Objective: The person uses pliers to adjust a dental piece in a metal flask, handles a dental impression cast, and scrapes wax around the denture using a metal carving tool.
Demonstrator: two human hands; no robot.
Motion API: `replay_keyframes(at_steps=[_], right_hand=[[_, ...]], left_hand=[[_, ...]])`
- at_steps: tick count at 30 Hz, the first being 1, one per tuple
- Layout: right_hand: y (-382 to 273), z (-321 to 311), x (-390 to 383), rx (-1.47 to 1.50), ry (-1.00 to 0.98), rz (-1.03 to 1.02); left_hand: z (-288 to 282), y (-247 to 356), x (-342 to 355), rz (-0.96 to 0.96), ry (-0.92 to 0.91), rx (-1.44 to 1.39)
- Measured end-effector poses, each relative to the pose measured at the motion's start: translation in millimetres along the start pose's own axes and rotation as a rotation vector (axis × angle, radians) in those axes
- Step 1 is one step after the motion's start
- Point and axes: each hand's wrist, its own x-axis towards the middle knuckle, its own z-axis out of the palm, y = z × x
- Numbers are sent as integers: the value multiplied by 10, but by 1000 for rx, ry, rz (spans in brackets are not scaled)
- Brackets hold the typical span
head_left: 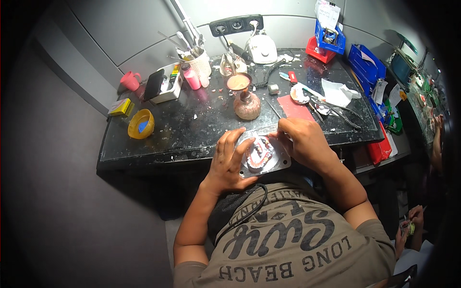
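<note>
At the near edge of the dark, speckled surface (158,129) lies a clear plastic bag (278,161), flat and shiny, and one corner of it hangs a little over the edge. Inside it I see a dental model (259,153), pink and white, curved like a horseshoe. The left hand (228,163) lies on the left side of the bag with fingers spread flat, not gripping. The right hand (302,141) holds the upper right edge of the bag, its fingers bent and pinching the plastic. Just behind the bag stands a round brownish burner (246,103), well rounded and rough. To the left the surface has more free room, up to a yellow bowl (141,124). To the right lie a red card (294,108) and metal tools (331,111), close together.
</note>
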Motion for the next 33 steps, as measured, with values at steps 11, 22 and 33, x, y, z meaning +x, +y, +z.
replay_keyframes(at_steps=[11, 22, 33], right_hand=[[25, 17, 22, 6, 23, -16], [44, -20, 26, 2, -55, 32], [69, 108, 8, -22, 71, -13]], left_hand=[[57, -73, -58, 81, 15, 40], [71, -102, -69, 40, 38, -49], [8, -24, -8, 4, 33, -106]])
